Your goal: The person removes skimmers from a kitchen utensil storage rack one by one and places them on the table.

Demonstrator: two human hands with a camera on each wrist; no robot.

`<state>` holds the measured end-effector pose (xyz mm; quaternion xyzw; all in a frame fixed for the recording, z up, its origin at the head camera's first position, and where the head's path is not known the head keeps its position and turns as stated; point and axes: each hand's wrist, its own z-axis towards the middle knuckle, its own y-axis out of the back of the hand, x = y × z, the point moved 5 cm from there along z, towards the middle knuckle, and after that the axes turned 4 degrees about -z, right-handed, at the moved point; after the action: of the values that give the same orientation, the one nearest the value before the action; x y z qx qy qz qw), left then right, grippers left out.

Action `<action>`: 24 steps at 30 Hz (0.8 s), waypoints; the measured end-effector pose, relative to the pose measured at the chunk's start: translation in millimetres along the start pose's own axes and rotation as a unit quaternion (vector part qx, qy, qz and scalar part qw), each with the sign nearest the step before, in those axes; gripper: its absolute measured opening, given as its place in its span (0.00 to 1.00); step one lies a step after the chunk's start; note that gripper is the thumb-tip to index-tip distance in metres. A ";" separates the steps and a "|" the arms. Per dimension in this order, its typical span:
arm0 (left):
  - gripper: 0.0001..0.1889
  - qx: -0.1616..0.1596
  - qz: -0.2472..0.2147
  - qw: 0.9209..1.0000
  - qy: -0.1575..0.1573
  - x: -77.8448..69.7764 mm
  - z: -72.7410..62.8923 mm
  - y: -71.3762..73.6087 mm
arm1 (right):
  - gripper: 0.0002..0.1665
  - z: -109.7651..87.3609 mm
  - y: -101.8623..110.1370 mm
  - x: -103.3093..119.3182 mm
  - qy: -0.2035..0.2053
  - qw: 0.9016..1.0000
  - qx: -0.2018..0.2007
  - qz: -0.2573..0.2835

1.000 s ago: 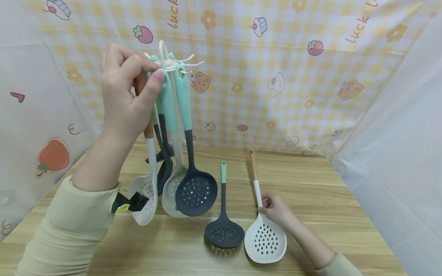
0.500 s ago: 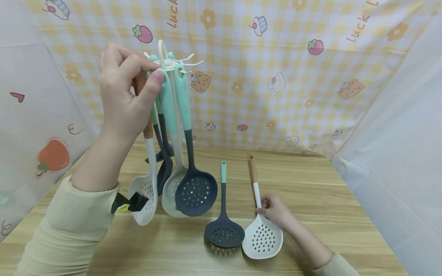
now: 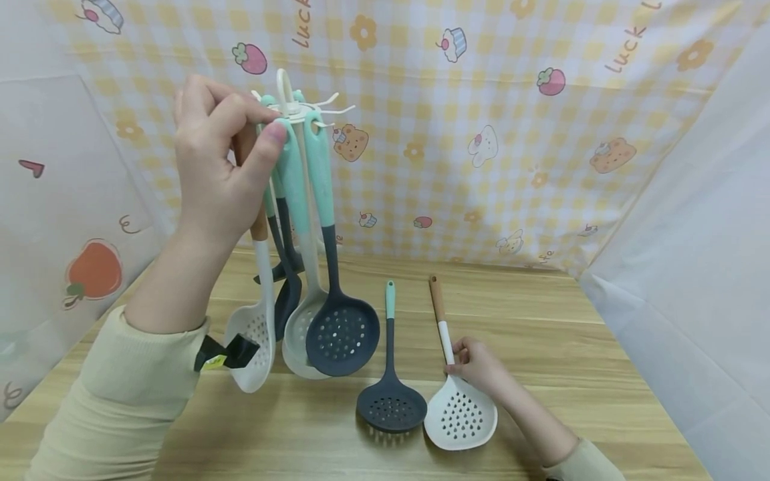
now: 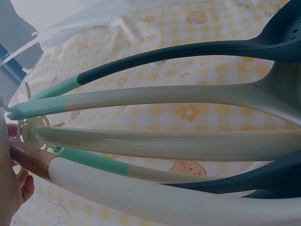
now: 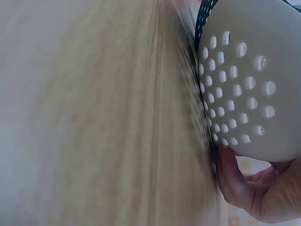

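Observation:
My left hand [image 3: 222,147] is raised at the top of a cream utensil rack [image 3: 295,110], thumb and fingers pinching the mint handle top of a pale grey skimmer [image 3: 309,254]. Beside it hangs a dark skimmer [image 3: 343,334] with a mint handle. A white slotted spoon [image 3: 257,334] with a wooden handle hangs near my left wrist. Low at right, my right hand [image 3: 478,366] grips the white neck of a wood-handled skimmer [image 3: 450,391], its perforated head toward me. In the right wrist view, fingers [image 5: 230,174] show below that white head [image 5: 282,61].
A dark skimmer [image 3: 391,404] with a mint handle lies on the wooden table [image 3: 289,447], just left of the white skimmer. More dark utensils [image 3: 287,300] hang behind on the rack. A checked cloth [image 3: 415,174] covers the back; white sheets [image 3: 692,267] stand at the sides.
The white skimmer in my right hand has shifted slightly: its handle end came down and a little left, its head moved slightly up in the view. My left hand has barely moved.

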<state>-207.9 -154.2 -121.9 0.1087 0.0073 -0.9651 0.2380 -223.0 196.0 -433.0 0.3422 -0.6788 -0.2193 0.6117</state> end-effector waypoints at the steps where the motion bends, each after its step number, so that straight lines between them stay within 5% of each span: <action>1: 0.21 0.001 0.000 1.000 0.001 0.0 0.1 0.0 | 0.19 0.1 -0.1 0.1 -0.002 1.000 0.001 0.001; 24: 0.21 0.012 0.032 0.999 0.006 -0.9 0.7 0.9 | 0.19 -1.2 2.6 0.1 -0.008 0.999 0.023 -0.031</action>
<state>-206.9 -154.6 -120.9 0.1177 -0.0060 -0.9564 0.2672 -222.4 197.8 -431.0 0.3751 -0.6779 -0.2249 0.5910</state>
